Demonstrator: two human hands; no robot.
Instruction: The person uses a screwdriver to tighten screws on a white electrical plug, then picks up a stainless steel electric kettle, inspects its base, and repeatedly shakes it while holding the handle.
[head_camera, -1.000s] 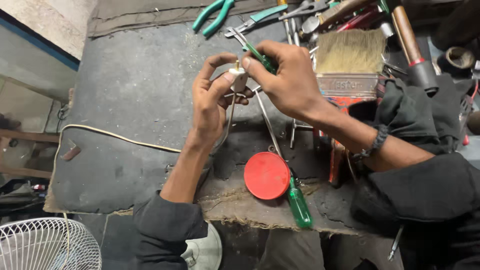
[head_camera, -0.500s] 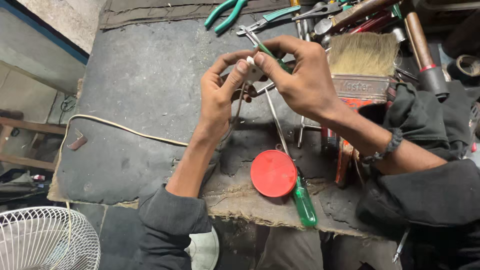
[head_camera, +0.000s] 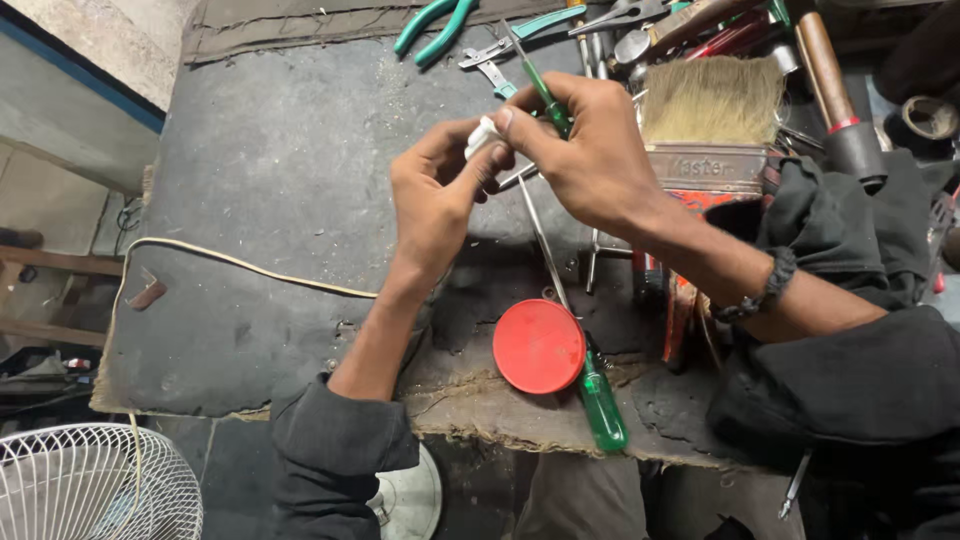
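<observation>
A dark workbench (head_camera: 270, 180) fills the frame. At upper centre, the right hand (head_camera: 585, 150) grips a small green screwdriver (head_camera: 540, 85), while the left hand (head_camera: 435, 200) pinches a small white part (head_camera: 482, 135) between thumb and fingers.

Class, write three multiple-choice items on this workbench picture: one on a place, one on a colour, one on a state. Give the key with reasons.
1. Where does the red lid lie?
A. On the fan
B. On the bench near its front edge
C. On the paintbrush

2. What colour are the plier handles?
A. Teal green
B. Yellow
C. Black

3. What is the left hand doing?
A. Resting flat
B. Gripping the cord
C. Pinching a small white part

Key: B, the lid sits beside the long green screwdriver; A, both handles show teal; C, its fingers close around the part, meeting the right hand.
</observation>
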